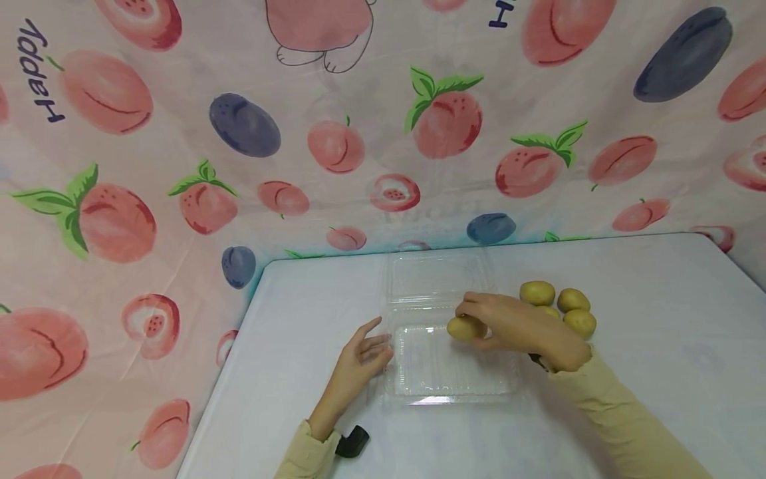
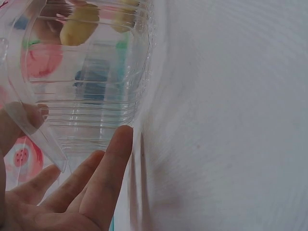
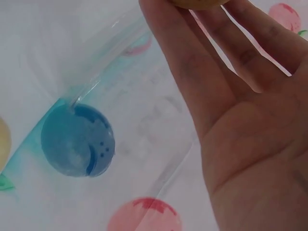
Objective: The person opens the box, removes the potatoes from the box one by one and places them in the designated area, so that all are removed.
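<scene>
A clear plastic clamshell box (image 1: pixel 449 379) lies on the white table, its lid (image 1: pixel 439 276) folded back towards the far edge. Over the box's base, my right hand (image 1: pixel 517 324) pinches a yellow potato (image 1: pixel 463 328) between thumb and fingers. Only the lower edge of that potato (image 3: pixel 199 4) shows in the right wrist view. My left hand (image 1: pixel 357 362) is at the box's left side with its fingers extended. In the left wrist view, those fingers (image 2: pixel 108 183) lie along the clear wall, and the thumb is seen through the plastic rim.
Several more potatoes (image 1: pixel 576 322) sit grouped right of the box, one partly hidden behind my right hand. A fruit-print cloth (image 1: pixel 371 133) hangs behind the white table (image 1: pixel 670 372) and along its left side. A black strap piece (image 1: pixel 353 442) shows at my left wrist.
</scene>
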Demonstrator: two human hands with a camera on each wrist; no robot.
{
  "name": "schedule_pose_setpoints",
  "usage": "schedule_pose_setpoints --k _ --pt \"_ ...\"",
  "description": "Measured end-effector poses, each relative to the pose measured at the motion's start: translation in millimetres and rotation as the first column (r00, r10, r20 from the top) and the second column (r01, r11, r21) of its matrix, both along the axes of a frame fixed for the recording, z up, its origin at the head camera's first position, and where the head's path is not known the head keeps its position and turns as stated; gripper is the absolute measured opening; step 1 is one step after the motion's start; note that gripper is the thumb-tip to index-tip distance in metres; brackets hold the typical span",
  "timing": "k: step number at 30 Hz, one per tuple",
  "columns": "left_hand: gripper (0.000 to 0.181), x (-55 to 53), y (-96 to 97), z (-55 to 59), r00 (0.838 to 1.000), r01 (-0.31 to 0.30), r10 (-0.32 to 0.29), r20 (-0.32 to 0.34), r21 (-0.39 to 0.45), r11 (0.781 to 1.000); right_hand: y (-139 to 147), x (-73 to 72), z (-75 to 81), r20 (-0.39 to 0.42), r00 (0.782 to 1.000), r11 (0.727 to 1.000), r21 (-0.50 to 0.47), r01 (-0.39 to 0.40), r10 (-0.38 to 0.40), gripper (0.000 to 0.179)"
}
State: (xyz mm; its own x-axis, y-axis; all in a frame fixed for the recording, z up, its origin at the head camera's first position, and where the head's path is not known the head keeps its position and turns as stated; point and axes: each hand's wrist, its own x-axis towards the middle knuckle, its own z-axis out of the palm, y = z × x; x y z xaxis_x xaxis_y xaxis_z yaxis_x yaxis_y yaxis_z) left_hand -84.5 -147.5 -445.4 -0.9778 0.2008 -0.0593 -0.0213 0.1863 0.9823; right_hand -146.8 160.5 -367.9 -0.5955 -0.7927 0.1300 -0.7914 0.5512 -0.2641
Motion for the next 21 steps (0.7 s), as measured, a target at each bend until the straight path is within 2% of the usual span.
schedule_pose_setpoints --k 9,15,21 --pt "0.067 0.0 0.1 -1.3 1.0 -0.005 0.005 -0.009 -0.012 1.0 13 0.6 7.1 0.015 0.998 0.998 0.009 0.062 -0.062 0.034" --pt "0.067 0.3 0.2 -1.1 1.0 -0.007 0.007 -0.004 -0.013 1.0 21 -0.1 8.0 0.045 0.996 0.997 -0.01 0.077 -0.076 0.033" --pt "0.067 0.2 0.2 -0.7 1.0 -0.008 0.008 -0.004 -0.013 1.0 28 -1.5 8.5 0.022 0.996 0.995 -0.033 0.09 -0.089 0.035"
